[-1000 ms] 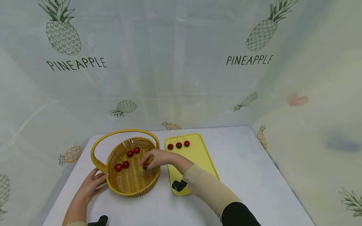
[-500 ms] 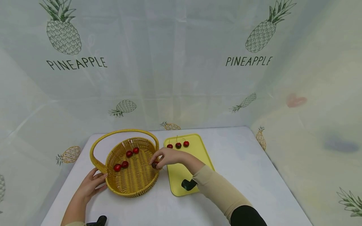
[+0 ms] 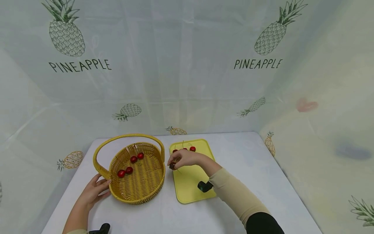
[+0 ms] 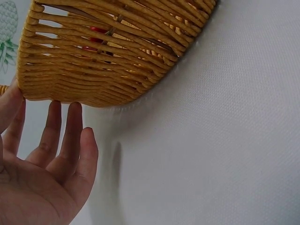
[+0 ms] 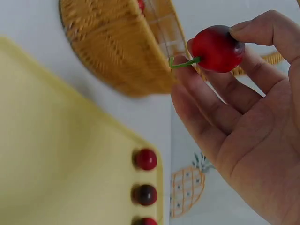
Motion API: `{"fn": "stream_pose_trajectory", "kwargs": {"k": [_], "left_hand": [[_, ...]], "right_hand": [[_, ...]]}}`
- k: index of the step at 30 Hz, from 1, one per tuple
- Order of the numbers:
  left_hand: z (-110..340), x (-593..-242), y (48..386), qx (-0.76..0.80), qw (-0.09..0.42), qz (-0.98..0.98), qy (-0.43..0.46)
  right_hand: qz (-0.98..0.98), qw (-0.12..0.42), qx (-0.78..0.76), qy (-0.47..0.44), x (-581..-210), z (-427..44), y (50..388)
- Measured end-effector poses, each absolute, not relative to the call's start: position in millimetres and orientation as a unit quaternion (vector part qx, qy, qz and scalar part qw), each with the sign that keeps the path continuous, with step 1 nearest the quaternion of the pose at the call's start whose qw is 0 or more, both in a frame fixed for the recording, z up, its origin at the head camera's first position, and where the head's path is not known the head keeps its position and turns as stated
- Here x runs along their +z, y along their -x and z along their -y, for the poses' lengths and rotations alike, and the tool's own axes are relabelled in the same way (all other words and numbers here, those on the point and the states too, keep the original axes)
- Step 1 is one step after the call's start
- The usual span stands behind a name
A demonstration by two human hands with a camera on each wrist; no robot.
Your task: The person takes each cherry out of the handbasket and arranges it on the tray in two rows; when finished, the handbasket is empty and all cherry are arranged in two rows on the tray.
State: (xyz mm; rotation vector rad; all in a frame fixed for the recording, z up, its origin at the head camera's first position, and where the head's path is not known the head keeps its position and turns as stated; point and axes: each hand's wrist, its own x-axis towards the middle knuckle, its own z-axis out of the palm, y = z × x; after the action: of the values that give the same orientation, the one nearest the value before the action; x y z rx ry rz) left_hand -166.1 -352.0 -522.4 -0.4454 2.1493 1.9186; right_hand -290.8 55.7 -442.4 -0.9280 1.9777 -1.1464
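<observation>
My right hand (image 3: 187, 158) pinches a dark red cherry (image 5: 218, 48) between thumb and fingertips, over the left edge of the yellow tray (image 3: 193, 191). A short green stem sticks out of the cherry in the right wrist view. My left hand (image 4: 51, 173) touches the left side of the yellow wicker basket (image 3: 137, 190) near the foot of its handle, fingers loosely extended against the outer wall. Inside the basket are several cherries, among them a pair at the left (image 3: 125, 172) and a pair toward the back (image 3: 136, 158).
Along the tray's far end lies a row of three cherries (image 5: 146, 159), partly covered by my right hand in the head view. Basket and tray stand side by side on a white table (image 3: 248, 182). A pineapple-print curtain (image 3: 187, 65) hangs behind.
My right hand has lifted the cherry from the basket's right side and carried it rightward over the rim to the tray's left edge. My left hand and the basket have stayed put.
</observation>
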Motion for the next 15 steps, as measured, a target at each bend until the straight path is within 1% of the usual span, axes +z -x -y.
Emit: {"fn": "stream_pose_trajectory", "kwargs": {"k": [4,11,15], "left_hand": [[352,-523,166,0.653,0.114,-0.733,0.152],[350,-522,166,0.651,0.111,-0.735,0.152],[350,-522,166,0.651,0.112,-0.735,0.152]], "right_hand": [[-0.775,0.313,-0.426,0.347,-446,-69,300],[-0.782,0.317,-0.422,0.333,-447,-89,311],[-0.797,0.309,-0.415,0.313,-449,-100,317]]}}
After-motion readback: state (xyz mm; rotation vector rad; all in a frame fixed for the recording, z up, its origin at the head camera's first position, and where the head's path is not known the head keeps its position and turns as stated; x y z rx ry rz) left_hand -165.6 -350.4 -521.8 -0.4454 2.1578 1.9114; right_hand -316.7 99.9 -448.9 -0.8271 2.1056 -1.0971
